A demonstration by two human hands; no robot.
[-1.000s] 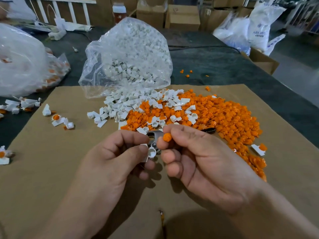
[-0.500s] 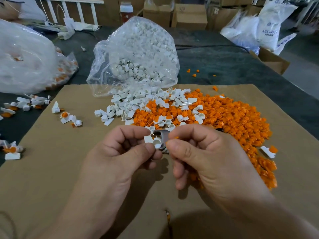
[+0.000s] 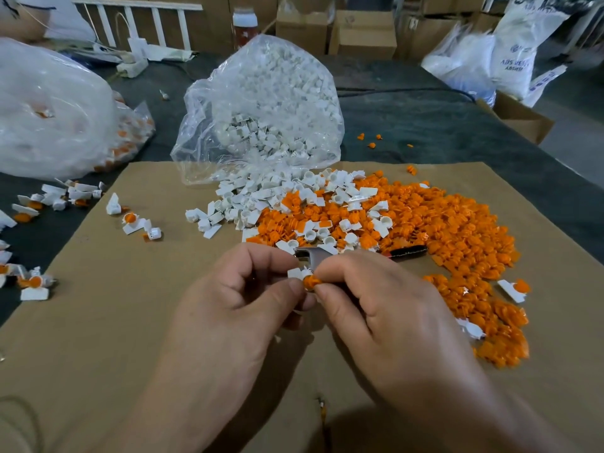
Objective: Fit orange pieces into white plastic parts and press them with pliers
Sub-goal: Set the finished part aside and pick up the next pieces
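My left hand [image 3: 235,308] pinches a small white plastic part [image 3: 295,273] between thumb and forefinger. My right hand [image 3: 389,308] holds an orange piece [image 3: 310,282] by thumb and forefinger, pushed against the white part's cup. Both hands meet above the brown cardboard sheet [image 3: 98,322]. Just behind the fingers lie the pliers: the metal jaws [image 3: 309,255] show, and a dark handle [image 3: 407,251] pokes out to the right. A heap of orange pieces [image 3: 441,230] spreads to the right, and loose white parts [image 3: 261,197] lie beyond the hands.
An open clear bag of white parts [image 3: 268,103] stands at the back centre. A large bag [image 3: 49,109] sits at the left, with fitted white-and-orange parts [image 3: 137,223] scattered near it. Cardboard boxes [image 3: 362,34] and sacks [image 3: 510,60] line the far side.
The right hand brought the orange piece down and left onto the white part held by the left hand. The two pieces now touch.
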